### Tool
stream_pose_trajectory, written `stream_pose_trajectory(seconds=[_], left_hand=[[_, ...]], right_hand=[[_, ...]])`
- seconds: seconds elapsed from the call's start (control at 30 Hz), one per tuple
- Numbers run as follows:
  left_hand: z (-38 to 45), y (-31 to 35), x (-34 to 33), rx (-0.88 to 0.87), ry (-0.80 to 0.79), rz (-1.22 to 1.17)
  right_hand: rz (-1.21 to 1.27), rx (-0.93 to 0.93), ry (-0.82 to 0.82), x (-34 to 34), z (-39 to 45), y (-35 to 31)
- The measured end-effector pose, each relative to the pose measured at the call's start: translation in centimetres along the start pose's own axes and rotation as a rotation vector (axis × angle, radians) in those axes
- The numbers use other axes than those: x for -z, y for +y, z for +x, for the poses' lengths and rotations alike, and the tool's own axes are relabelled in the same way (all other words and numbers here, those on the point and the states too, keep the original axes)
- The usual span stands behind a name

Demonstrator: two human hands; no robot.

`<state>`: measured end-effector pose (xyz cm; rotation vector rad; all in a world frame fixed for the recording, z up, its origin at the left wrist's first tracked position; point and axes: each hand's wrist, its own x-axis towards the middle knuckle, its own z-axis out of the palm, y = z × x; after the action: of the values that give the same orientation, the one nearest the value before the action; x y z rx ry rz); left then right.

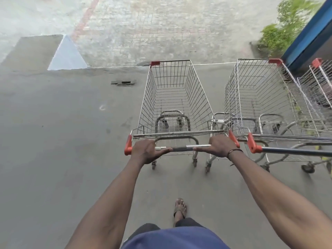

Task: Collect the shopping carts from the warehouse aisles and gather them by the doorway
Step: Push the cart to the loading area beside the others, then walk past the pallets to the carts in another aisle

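Head view: you stand behind a wire cart (175, 97) on grey concrete (53, 141).
Cart: empty chrome basket, orange corner caps, metal handle (181, 148).
Your hands: left hand (146, 150) and right hand (220, 145) both wrap that handle.
Neighbours: nested carts (260, 97) just beside, right.

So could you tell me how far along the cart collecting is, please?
Done: nested carts already stand parked at right, with another cart beyond them. In hand: left hand and right hand both grip the handle of an empty cart beside that row. Left: parking it alongside; any carts remaining elsewhere aren't visible.
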<state>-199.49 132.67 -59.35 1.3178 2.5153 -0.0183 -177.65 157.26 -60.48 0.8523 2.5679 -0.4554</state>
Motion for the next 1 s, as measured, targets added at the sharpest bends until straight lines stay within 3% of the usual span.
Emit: stream_pose_trajectory(seconds=[0.1, 0.2, 0.37, 0.7, 1.0], left_hand=[[0.7, -1.0, -0.7, -0.004, -0.026, -0.021], [0.7, -2.0, -1.0, -0.016, -0.038, -0.203], [-1.0, -5.1, -0.1, -0.046, 0.32, -0.304], [-13.7, -23.5, -1.3, 0.474, 0.556, -0.503], [-32.5, -39.7, -5.0, 0.824, 0.692, -0.634]], right_hand=[[0.039, 0.004, -0.046, 0.5, 0.2, -0.2], [0.115, 0.065, -0.023, 1.2, 1.1, -2.4], [0.25, 0.251, 0.077, 1.8, 5.4, -10.2], [0.168, 0.563, 0.047, 1.8, 9.1, -34.5], [0.002, 0.818, -0.108, -5.5, 5.1, -61.1]])
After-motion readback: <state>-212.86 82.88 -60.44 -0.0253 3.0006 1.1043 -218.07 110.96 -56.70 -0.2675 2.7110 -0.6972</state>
